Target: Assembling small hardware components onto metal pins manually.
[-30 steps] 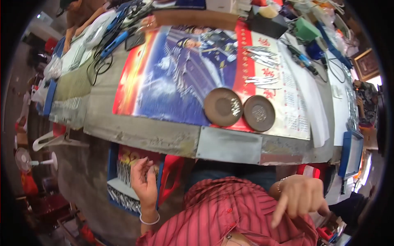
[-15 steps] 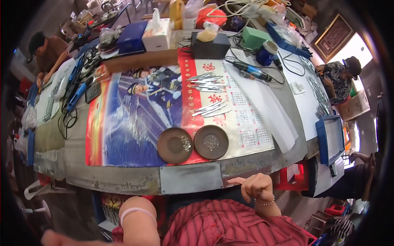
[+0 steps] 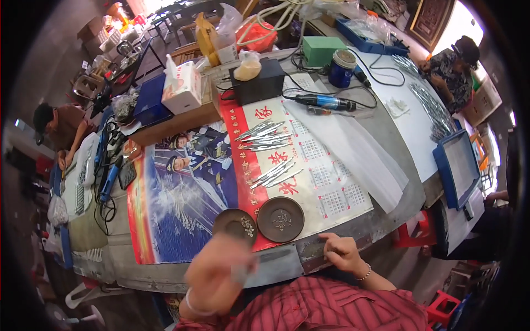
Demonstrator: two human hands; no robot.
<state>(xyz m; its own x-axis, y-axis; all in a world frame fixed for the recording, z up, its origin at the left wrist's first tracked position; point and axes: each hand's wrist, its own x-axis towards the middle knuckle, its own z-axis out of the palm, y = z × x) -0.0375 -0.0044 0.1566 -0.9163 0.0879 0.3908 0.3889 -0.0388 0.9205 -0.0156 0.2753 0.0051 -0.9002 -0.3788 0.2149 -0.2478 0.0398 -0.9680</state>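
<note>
My left hand [image 3: 221, 270], smeared by motion, is over the front edge of the table, just below the left round brown dish [image 3: 223, 219], partly covering it. Its fingers are too blurred to read. A greyish patch shows near its fingertips, but I cannot make out what it is. At the table edge to the right, my right hand [image 3: 343, 252] has its index finger reaching left and the thumb apart, with nothing visible in it. The left dish holds small shiny pieces. Thin silvery bits lie in the right brown dish [image 3: 290, 231].
Slim metal rods [image 3: 265, 138] lie in two bunches on the poster calendar [image 3: 193, 215]. Beyond are a tissue box [image 3: 183, 85], a black box [image 3: 256, 83], a blue-banded handpiece [image 3: 324, 102] and a blue jar [image 3: 342, 70]. A blue tray [image 3: 456, 165] stands right. Two other people work at the sides.
My left hand has come up from the lower left to beside the left dish. My right hand's index finger is less straight. The view has tilted and shifted.
</note>
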